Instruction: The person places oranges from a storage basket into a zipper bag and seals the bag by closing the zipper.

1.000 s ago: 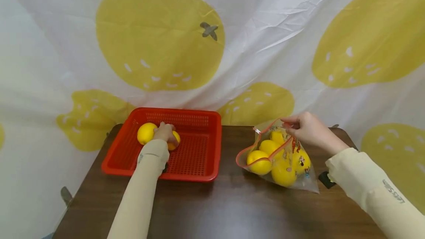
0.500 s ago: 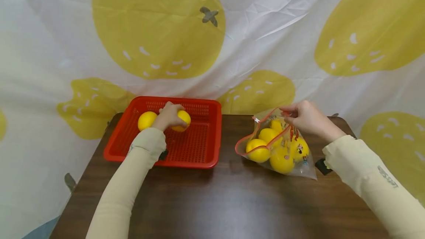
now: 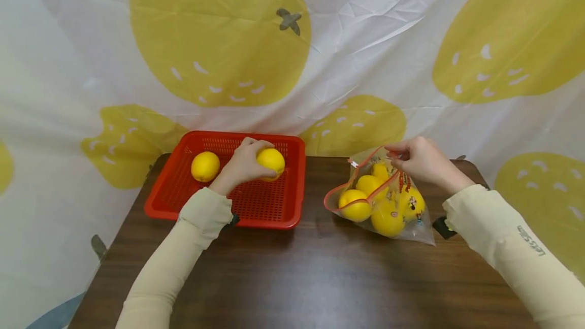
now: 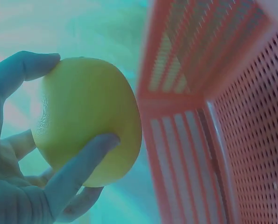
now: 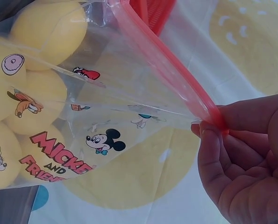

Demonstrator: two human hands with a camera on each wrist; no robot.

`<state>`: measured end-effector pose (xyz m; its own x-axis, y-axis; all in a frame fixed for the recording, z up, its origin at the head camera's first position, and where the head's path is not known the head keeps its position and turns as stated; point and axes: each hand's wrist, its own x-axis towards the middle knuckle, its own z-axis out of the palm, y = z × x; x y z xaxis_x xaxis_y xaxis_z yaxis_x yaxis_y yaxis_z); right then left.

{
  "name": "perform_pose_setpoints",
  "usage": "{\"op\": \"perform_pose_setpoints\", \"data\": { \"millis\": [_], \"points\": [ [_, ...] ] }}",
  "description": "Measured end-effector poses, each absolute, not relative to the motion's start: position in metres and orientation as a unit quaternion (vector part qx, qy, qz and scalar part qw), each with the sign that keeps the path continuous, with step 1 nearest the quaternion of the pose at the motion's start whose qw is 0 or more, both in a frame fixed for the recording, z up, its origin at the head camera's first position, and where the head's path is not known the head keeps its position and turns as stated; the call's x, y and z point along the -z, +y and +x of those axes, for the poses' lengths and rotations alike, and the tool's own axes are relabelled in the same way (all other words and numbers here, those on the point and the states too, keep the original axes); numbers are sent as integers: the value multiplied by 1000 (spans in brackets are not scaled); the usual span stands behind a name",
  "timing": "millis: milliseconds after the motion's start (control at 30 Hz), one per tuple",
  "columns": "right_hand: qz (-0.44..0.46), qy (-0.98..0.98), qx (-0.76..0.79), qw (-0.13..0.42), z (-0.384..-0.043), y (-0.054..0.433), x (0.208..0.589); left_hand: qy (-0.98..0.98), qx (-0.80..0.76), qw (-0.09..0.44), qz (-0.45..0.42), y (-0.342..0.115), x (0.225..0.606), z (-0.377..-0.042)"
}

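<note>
My left hand (image 3: 244, 164) grips a yellow lemon (image 3: 271, 163), raised over the right part of the red basket (image 3: 298, 202). In the left wrist view the thumb and fingers wrap around this lemon (image 4: 89, 112), near the slotted basket wall (image 4: 176, 154). Another lemon (image 3: 205, 166) lies at the basket's left side. On the right, my right hand (image 3: 422, 161) pinches the red zip rim of a clear zip bag (image 3: 422, 235) and keeps its mouth apart. Several lemons (image 3: 388, 220) are inside the bag. The right wrist view shows fingertips (image 5: 211, 133) pinching the corner of the red zip strip (image 5: 176, 74).
Basket and bag stand on a dark brown wooden table (image 3: 315, 278). Between them lies a strip of bare tabletop. Behind the table hangs a white cloth (image 3: 347, 39) with large yellow fruit prints, close to the basket's back edge.
My left hand has lifted the lemon from beside the other one and carried it rightward across the basket. The right hand keeps its pinch on the bag. The head view has tilted down slightly.
</note>
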<state>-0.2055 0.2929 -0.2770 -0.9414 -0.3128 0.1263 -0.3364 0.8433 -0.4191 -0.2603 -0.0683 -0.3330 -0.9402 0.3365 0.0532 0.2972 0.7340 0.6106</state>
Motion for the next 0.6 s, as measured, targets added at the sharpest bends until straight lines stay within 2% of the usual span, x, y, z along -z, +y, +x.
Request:
{"op": "perform_pose_setpoints", "data": {
  "millis": [333,600],
  "points": [
    [170,-962,-214,28,-206,293,277,910,-348,25,223,-34,330,-232],
    [165,-962,-218,10,-207,292,278,886,-380,32,263,-4,333,-217]
  ]
}}
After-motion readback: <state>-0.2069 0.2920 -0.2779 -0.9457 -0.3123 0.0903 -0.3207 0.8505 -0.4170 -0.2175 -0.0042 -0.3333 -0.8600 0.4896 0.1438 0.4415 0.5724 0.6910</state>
